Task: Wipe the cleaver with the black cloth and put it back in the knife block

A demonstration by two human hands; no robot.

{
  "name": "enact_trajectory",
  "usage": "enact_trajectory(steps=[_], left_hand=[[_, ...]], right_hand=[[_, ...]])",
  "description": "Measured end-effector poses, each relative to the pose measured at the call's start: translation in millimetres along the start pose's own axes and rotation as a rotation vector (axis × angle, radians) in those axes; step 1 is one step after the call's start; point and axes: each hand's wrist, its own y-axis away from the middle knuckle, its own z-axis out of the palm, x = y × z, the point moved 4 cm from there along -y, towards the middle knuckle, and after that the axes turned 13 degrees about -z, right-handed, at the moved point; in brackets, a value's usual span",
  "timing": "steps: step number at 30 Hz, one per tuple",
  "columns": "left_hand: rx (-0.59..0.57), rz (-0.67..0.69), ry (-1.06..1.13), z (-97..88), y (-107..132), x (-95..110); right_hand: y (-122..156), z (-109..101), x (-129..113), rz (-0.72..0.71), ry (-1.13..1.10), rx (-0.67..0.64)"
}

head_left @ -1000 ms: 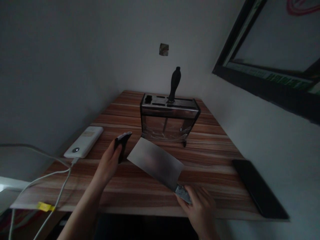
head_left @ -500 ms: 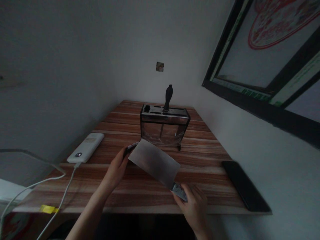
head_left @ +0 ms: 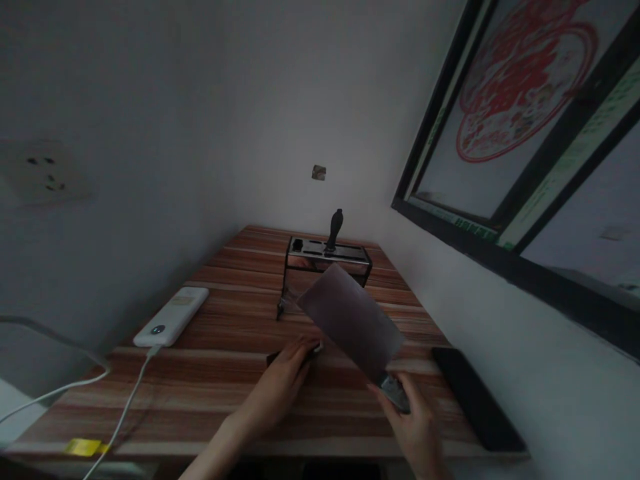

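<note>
A cleaver (head_left: 353, 320) is in my right hand (head_left: 415, 417), whose fingers are wrapped round its grey handle. Its broad blade is raised and tilted, pointing up to the left. My left hand (head_left: 285, 373) is low over the table, closed on a small dark object (head_left: 273, 359) with a pale end; most of it is hidden under the fingers, so I cannot tell its kind. Behind the blade stands a knife block (head_left: 327, 249) with clear sides and a metal top, partly covered by the cleaver. One black-handled tool (head_left: 335, 229) stands upright in it.
On the left of the wood-grain table (head_left: 225, 373) lies a white power bank (head_left: 173, 317) with a white cable (head_left: 131, 393). A yellow tag (head_left: 83, 447) is at the front edge. A black phone-like slab (head_left: 477, 397) lies along the right wall, below a dark-framed window (head_left: 450, 223).
My left hand has moved away from the blade's tip, down and right towards the tabletop with the small dark object. The cleaver has shifted right. The view has tilted upward.
</note>
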Motion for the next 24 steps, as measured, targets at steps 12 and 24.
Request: enact_trajectory(steps=[12, 24], left_hand=[[-0.405, 0.321, -0.236, 37.4, -2, 28], [-0.503, 0.547, -0.178, 31.1, -24, 26]], right_hand=[[-115, -56, 94, 0.269, 0.232, -0.221], [-273, -89, 123, -0.358, 0.796, -0.512]])
